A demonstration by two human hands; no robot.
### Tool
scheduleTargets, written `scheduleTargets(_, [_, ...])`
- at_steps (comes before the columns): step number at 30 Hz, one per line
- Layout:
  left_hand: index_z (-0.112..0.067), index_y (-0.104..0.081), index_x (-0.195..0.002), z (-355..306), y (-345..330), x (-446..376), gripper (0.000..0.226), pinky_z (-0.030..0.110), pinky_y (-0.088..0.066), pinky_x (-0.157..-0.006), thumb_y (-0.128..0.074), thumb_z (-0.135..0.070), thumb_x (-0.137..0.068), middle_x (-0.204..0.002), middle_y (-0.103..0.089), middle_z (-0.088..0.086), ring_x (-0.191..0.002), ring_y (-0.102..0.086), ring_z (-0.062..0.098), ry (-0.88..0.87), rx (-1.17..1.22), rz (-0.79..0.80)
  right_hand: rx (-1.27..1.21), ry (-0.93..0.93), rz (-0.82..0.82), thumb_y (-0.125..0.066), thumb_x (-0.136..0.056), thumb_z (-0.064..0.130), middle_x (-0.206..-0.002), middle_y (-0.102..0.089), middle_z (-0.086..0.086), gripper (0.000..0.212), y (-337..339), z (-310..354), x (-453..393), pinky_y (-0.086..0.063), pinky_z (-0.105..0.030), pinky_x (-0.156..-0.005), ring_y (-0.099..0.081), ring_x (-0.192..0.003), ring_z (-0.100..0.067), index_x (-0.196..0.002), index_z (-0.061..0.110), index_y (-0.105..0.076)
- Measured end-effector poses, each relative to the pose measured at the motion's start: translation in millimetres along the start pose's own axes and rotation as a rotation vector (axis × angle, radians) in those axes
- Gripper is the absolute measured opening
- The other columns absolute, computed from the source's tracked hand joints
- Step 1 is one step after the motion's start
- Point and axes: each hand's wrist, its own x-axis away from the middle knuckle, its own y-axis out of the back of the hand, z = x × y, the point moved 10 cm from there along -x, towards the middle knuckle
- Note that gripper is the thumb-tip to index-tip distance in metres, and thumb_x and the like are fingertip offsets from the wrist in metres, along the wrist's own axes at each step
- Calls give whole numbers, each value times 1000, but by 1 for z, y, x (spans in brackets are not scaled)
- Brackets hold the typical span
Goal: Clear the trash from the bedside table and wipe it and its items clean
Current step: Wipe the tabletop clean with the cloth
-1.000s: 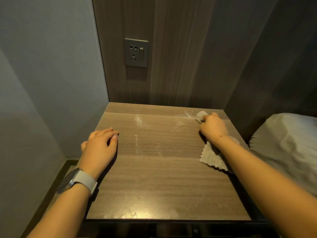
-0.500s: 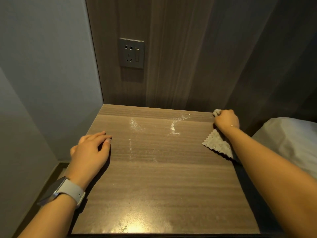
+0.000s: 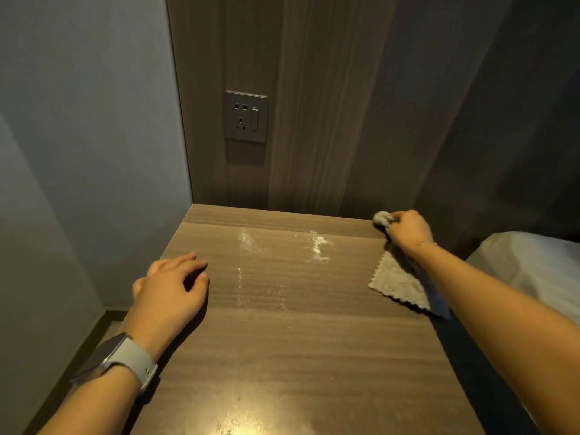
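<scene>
Right hand [image 3: 408, 229] grips cloth [image 3: 397, 284] at table's [image 3: 282, 356] far-right corner.

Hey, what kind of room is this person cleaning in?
Most likely a bedroom, perhaps a hotel room: a wood-grain bedside table stands against a panelled wall with a wall socket, and a white pillow lies just to its right.

A dark wood-grain wall panel [image 3: 314, 105] rises at the back, carrying a grey socket plate [image 3: 246, 116] with a switch. A plain grey wall [image 3: 88, 120] stands to its left, above a strip of floor [image 3: 103, 328], and a white pillow [image 3: 533, 271] lies at the right edge.
</scene>
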Motion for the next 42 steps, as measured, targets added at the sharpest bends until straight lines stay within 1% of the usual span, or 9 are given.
scheduleTargets(3, [-37, -56, -128, 1, -2, -1, 35, 49, -25, -107, -48, -40, -94, -143, -46, -14, -135, -29, 17, 5, -4, 3, 94, 11, 90, -44, -90, 11, -107, -62, -15, 32, -22, 3, -12, -51, -39, -81, -61, -92, -35, -113, 14, -65])
scheduleTargets(9, [-35, -59, -125, 1, -2, -2, 33, 50, -26, -107, -47, -40, -95, -141, -48, -13, -133, -31, 17, -8, 45, -12, 151, 424, 152, -41, -96, 16, -109, -45, -9, 35, -73, 122, 20, -42, -33, -83, -54, -96, -29, -128, 15, -56])
scheduleTargets(20, [-31, -61, -125, -2, 4, 6, 33, 45, -23, -107, -46, -36, -96, -141, -49, -11, -134, -30, 17, 26, 86, 23, 3, 823, 425, -46, -95, 14, -104, -51, -5, 36, -65, 172, 190, -42, -31, -81, -51, -94, -19, -128, 18, -58])
scheduleTargets(23, [-31, -60, -126, -3, 5, 6, 34, 46, -23, -108, -46, -37, -96, -141, -49, -10, -134, -30, 16, 26, 98, 36, -119, 785, 565, -47, -94, 7, -100, -52, -1, 35, -54, 170, 199, -42, -24, -82, -51, -94, -14, -123, 19, -62])
scheduleTargets(25, [-30, -60, -126, -2, 5, 5, 33, 47, -23, -108, -46, -37, -96, -141, -49, -11, -134, -31, 16, 27, 97, 35, -185, 710, 482, -48, -92, 5, -96, -50, 2, 33, -37, 169, 164, -40, -18, -81, -51, -92, -13, -118, 17, -65])
scheduleTargets(28, [-30, -60, -125, 0, 4, 3, 33, 47, -24, -109, -47, -37, -96, -140, -50, -10, -134, -33, 17, 32, 95, 8, -75, 616, 251, -50, -90, 4, -96, -50, -8, 32, -23, 162, 84, -41, -29, -84, -54, -96, -23, -116, 13, -66])
scheduleTargets(33, [-30, -61, -123, 2, 3, 1, 31, 48, -25, -108, -48, -35, -95, -140, -51, -10, -133, -33, 18, 28, 87, -9, 134, 332, 226, -45, -94, 12, -114, -48, -11, 39, -76, 128, 10, -40, -34, -88, -52, -110, -33, -129, 21, -58])
scheduleTargets(38, [-30, -61, -124, 2, 2, -1, 31, 49, -25, -108, -48, -35, -95, -140, -50, -11, -134, -33, 18, 16, 81, -12, 139, 574, 205, -43, -95, 15, -100, -40, -3, 34, -96, 182, 61, -38, -31, -75, -54, -94, -27, -125, 20, -58])
scheduleTargets(42, [-29, -63, -121, 1, 6, 3, 29, 49, -27, -108, -49, -32, -95, -135, -56, -9, -131, -38, 18, 19, 139, -26, -14, 753, 396, -45, -94, 9, -101, -46, -3, 39, -98, 207, 127, -38, -27, -78, -49, -92, -17, -130, 18, -57])
